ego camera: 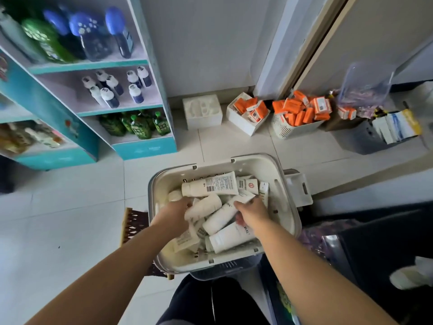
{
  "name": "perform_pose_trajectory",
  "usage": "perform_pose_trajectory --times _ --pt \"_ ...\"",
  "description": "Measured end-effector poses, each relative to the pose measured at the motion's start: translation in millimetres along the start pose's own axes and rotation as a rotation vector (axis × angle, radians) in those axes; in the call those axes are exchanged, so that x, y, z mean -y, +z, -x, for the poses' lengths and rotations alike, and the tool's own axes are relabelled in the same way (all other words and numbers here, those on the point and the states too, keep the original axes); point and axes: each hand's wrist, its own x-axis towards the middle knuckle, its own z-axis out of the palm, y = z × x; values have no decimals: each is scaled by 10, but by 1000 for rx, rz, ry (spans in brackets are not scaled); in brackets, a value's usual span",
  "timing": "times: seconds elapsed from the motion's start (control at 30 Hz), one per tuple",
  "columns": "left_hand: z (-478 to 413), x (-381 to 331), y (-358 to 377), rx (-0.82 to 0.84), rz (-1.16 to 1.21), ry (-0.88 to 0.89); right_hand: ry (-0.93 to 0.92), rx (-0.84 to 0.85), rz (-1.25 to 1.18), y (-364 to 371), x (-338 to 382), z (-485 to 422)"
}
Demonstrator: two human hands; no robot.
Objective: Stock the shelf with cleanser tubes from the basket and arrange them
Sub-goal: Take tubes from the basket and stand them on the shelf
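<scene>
Tiled floor [70, 219] | basket [277, 184] of cleanser tubes [210, 185] | left grip [174, 213], right grip [254, 215] curled among tubes, hold unclear

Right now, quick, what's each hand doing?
Left hand: in the basket, fingers blurred, cannot tell.
Right hand: grips a tube.

Both arms reach forward and down; left hand [174, 213] and right hand [252, 213] palm-down, fingertips hidden
</scene>
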Motion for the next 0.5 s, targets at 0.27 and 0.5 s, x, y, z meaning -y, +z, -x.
perform_pose_trajectory --times 0.27,0.5 --pt "173 69 -202 -127 229 19 -18 -84 -44 60 -168 -285" --pt "166 29 -480 -174 439 121 -139 42 -185 -269 74 210"
